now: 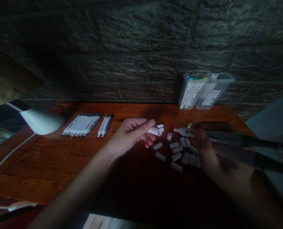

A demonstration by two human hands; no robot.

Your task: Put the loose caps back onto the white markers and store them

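Observation:
My left hand (134,132) is closed around a white marker cap (155,130) above the wooden table (48,159). In shadow on the right, my right hand (203,141) grips several uncapped markers (224,137) that run off to the right; one bare tip (178,130) points left toward the cap. The two are a small gap apart. Below and between the hands lies a scatter of several loose white caps (179,154). One small cap with a pink end (169,136) stands beside my left fingers.
A row of capped markers (81,124) and a pair more (104,125) lie at the table's back left. Two clear marker boxes (203,90) stand against the brick wall. A white desk lamp (40,121) with its cord sits at left.

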